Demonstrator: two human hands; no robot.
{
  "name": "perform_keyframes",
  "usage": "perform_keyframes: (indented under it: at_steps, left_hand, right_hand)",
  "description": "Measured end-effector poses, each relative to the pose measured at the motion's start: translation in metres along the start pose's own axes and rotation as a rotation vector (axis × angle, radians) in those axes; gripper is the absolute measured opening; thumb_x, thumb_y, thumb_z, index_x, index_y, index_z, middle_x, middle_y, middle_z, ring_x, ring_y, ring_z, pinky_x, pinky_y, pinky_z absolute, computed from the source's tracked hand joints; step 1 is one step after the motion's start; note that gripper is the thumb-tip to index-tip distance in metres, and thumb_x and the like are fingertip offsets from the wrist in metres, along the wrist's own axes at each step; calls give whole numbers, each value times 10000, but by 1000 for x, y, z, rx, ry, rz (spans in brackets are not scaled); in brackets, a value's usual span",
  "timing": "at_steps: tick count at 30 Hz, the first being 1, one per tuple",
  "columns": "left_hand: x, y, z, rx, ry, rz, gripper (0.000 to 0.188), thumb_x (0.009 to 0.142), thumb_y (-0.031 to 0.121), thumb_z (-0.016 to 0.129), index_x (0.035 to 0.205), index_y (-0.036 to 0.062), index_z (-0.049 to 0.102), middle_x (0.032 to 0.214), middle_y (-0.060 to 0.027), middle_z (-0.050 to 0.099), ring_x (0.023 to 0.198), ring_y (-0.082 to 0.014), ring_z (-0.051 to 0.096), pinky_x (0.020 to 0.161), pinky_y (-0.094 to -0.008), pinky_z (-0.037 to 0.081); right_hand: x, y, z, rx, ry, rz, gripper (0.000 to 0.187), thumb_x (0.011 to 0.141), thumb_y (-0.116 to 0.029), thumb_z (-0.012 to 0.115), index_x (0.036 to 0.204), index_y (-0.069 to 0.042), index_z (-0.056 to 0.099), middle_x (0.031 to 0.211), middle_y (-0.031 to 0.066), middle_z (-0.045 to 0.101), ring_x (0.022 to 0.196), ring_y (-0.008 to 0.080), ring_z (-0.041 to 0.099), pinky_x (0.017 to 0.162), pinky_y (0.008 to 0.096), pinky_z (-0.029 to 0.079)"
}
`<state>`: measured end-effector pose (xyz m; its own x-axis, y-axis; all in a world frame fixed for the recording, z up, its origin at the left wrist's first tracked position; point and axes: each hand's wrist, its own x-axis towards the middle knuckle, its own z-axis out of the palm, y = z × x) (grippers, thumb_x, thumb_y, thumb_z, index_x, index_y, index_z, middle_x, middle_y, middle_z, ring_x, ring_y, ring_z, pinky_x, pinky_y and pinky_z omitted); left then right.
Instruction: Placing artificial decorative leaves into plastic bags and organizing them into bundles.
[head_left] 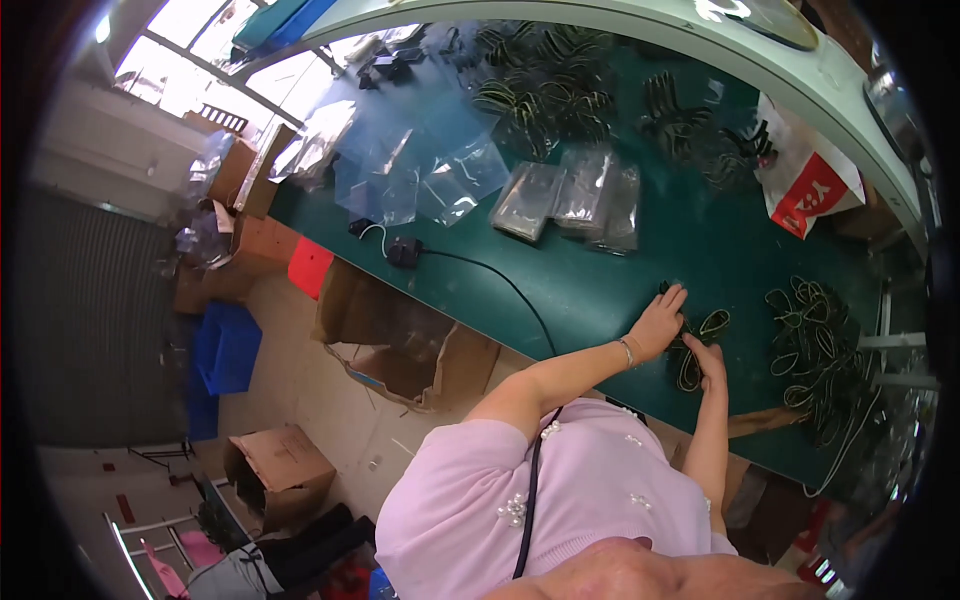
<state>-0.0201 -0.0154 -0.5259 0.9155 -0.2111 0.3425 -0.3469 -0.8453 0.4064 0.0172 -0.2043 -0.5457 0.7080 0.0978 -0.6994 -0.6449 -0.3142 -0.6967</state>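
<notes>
Near the front edge of the green table, my left hand (658,324) is closed over a dark looped strap (689,372) with pale yellow edging. My right hand (708,362) grips the same strap from the other side, thumb and fingers pressed together. One loop stands out above my right hand, and another hangs below, between the two hands. A small dark end shows past my left fingertips. The fingers partly hide how the strap is folded. To the right lies a heap of similar looped straps (812,335).
Stacks of clear plastic bags (578,190) lie across the table (590,290), with loose clear sheets (455,185) farther left. Bundled straps (545,85) pile up at the back. A black cable with an adapter (404,252) crosses the front. A white-and-red bag (808,185) stands at back right.
</notes>
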Motion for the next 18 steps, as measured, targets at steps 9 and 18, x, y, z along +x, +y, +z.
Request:
perform_keyframes:
  at_steps: [9, 18]
  left_hand:
    - [1, -104, -129, -70, 480, -215, 221, 730, 54, 659, 945, 18, 631, 1238, -224, 536, 1153, -401, 509, 1003, -455, 404]
    - [31, -295, -269, 467, 734, -502, 465, 800, 227, 715, 1146, -11, 516, 1160, -214, 590, 1117, -364, 552, 958, -455, 431]
  right_hand:
    - [0, -7, 6, -58, 79, -84, 386, 745, -269, 774, 990, -4, 638, 773, 35, 637, 589, 129, 569, 493, 260, 403]
    - [-28, -14, 0, 202, 53, -160, 383, 799, -200, 742, 1065, 43, 614, 894, 77, 659, 696, 149, 616, 568, 274, 468]
